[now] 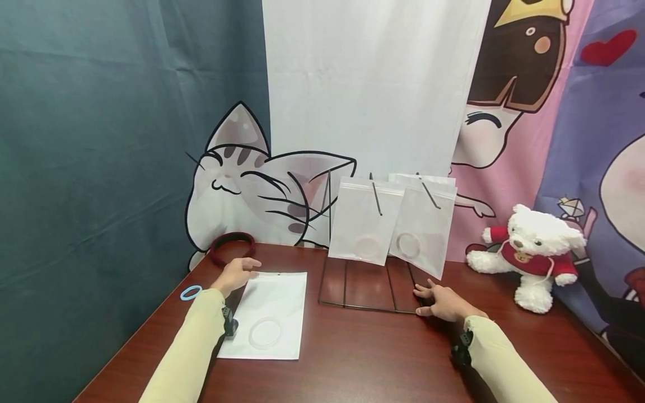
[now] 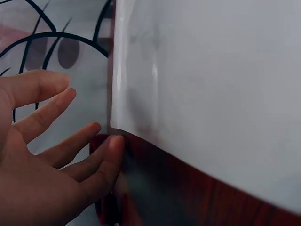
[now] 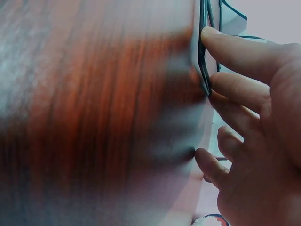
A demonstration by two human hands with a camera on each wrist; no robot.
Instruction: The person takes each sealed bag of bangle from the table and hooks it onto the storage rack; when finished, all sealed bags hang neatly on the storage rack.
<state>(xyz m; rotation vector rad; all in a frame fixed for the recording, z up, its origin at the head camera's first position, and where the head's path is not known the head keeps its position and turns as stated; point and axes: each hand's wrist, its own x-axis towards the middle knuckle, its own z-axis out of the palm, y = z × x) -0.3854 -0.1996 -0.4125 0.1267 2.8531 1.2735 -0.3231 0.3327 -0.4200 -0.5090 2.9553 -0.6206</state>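
A white zip bag [image 1: 284,302] lies on the table, with a round ring shape [image 1: 265,333] showing through its lower part. My left hand [image 1: 235,275] is at the bag's upper left corner, fingers spread and holding nothing; in the left wrist view the fingertips [image 2: 116,142] are close to the bag's edge [image 2: 136,94]. Whether they touch it is unclear. On the right, my right hand [image 1: 443,302] rests at the front corner of a black wire rack [image 1: 370,308]. Its thumb and forefinger touch the wire [image 3: 203,61], the other fingers spread apart.
Two more white bags [image 1: 363,218] [image 1: 425,224] with rings inside hang in front from the rack's hooks, another partly hidden behind. A dark red hoop [image 1: 233,235] and a light blue ring [image 1: 190,293] lie at left. A white teddy bear [image 1: 536,235] sits at right.
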